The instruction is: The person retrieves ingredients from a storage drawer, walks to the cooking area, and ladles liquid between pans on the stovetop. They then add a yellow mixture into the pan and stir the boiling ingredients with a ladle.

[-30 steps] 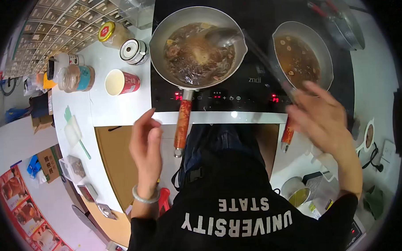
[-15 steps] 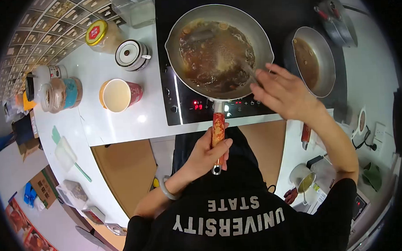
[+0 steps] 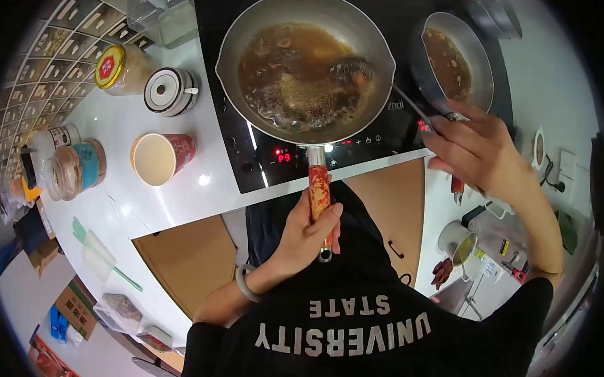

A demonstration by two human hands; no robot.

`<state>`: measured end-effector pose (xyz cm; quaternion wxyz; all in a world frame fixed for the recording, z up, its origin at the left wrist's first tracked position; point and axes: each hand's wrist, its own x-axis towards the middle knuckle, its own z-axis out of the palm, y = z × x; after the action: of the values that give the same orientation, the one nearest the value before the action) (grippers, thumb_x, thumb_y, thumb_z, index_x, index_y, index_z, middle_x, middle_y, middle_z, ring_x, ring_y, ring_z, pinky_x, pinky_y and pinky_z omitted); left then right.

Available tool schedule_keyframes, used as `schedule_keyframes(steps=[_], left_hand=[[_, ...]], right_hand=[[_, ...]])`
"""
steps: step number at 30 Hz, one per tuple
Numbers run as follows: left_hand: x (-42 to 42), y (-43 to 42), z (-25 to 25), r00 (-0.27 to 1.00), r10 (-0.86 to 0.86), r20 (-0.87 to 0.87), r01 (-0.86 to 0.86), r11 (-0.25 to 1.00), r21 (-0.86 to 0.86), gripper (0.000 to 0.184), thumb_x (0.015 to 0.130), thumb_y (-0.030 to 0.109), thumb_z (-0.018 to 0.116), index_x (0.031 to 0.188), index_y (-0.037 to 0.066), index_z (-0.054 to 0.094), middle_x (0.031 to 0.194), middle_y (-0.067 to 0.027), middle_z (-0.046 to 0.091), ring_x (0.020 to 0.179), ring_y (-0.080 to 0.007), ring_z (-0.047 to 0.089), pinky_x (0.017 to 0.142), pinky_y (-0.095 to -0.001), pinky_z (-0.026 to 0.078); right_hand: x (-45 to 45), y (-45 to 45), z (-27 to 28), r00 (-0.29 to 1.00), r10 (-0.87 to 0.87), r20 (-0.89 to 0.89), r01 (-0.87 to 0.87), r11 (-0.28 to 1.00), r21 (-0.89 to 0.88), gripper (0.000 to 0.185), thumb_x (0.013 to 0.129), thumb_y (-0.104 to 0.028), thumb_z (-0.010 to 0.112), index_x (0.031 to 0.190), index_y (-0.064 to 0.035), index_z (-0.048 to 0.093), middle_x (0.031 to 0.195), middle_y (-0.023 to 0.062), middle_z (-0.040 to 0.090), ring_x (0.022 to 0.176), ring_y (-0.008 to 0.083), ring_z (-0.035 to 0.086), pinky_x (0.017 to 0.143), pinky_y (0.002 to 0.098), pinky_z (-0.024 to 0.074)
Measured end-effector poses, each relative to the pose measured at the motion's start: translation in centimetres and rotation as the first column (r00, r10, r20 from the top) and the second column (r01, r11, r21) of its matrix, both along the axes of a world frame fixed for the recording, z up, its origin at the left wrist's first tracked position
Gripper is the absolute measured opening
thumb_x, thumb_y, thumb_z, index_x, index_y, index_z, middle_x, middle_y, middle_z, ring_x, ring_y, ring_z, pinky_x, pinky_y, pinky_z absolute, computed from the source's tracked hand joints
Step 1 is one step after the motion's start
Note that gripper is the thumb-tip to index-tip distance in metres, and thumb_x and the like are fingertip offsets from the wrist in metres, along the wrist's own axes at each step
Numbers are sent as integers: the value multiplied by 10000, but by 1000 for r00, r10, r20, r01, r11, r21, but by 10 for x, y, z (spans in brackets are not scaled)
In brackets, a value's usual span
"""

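Observation:
A large pan (image 3: 370, 43) of bubbling brown broth stands on the black induction cooktop (image 3: 212, 78). My left hand (image 3: 310, 231) is wrapped round its red-orange handle (image 3: 319, 188). In my right hand (image 3: 477, 149) is the thin handle of a metal ladle (image 3: 412, 105), which slants over the pan's right rim. The ladle's bowl lies in the broth at the pan's right side. A smaller pan (image 3: 482, 62) with brown liquid and round slices sits behind my right hand, its red handle partly hidden.
On the white counter to the left are a paper cup (image 3: 154, 159), a lidded pot (image 3: 169, 91), a yellow-lidded jar (image 3: 121, 70) and a blue-labelled jar (image 3: 75, 171). A metal pot (image 3: 457, 241) stands at the lower right, with nested pans (image 3: 499, 15) at the upper right.
My left hand has taken hold of the large pan's handle. The ladle's bowl has moved rightward across the broth since half a second ago, and my right hand has moved right with it.

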<state>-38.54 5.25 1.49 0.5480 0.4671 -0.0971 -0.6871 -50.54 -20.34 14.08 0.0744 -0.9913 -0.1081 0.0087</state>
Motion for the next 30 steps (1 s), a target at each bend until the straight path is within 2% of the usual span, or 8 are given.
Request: schedule_keyframes(steps=[3,6,9,14,20,22,25,30], left_hand=[[1,0,-2,1000,0,5,0,1000,-12,515,980,172,460,1415,16,232,710,-57,523,553,-127,554,527,-252,489],[-1,0,-1,999,32,-6,-32,999,-13,420,968,177,488,1295,-17,309,698,-51,517,520,-122,544,499,-244,480],[-3,0,-1,998,62,7,-62,998,-2,353,962,178,504,1208,-29,358,686,-47,516,504,-120,543,481,-240,474],[-4,1,-2,998,65,9,-65,998,-8,336,960,184,509,1180,-25,363,678,-49,520,496,-123,545,478,-240,472],[-3,1,-3,998,60,12,-60,998,-8,338,960,184,510,1182,-21,359,678,-48,520,493,-126,545,474,-242,469],[-4,1,-4,998,69,-2,-69,998,0,339,960,183,510,1186,-19,358,677,-47,519,492,-126,544,472,-242,467],[-3,0,-2,998,63,-4,-63,998,2,341,960,179,510,1194,-16,355,677,-46,518,492,-125,544,470,-241,466],[-3,1,-3,998,61,9,-61,998,-18,348,960,177,512,1198,-17,349,677,-45,516,492,-123,542,470,-241,466]], right_hand=[[-10,2,-8,933,-309,-186,361,797,485,224,837,-165,663,917,38,613,884,150,635,770,258,667,804,351,539],[2,16,-48,553,-604,-574,606,-181,775,280,936,-215,557,938,58,617,899,148,646,775,247,677,773,315,534],[6,26,-70,567,-615,-548,496,-276,823,349,974,-261,492,945,61,623,892,141,646,785,234,680,776,309,529],[7,29,-49,722,-679,-137,362,201,910,212,943,-120,510,981,52,629,907,141,658,836,233,669,787,322,529],[12,6,-29,902,-283,327,191,939,287,171,845,-110,619,968,9,623,926,149,643,866,280,633,847,377,512],[17,9,-50,905,-142,401,173,984,-43,207,813,-135,649,971,-5,614,939,153,629,869,295,627,855,399,510],[29,20,-73,929,-146,340,187,978,-89,319,710,-68,748,997,-15,617,967,162,636,886,311,641,854,428,532],[49,33,-108,874,-194,446,145,979,142,274,748,-109,717,982,-20,607,937,147,613,833,278,646,778,357,545]])
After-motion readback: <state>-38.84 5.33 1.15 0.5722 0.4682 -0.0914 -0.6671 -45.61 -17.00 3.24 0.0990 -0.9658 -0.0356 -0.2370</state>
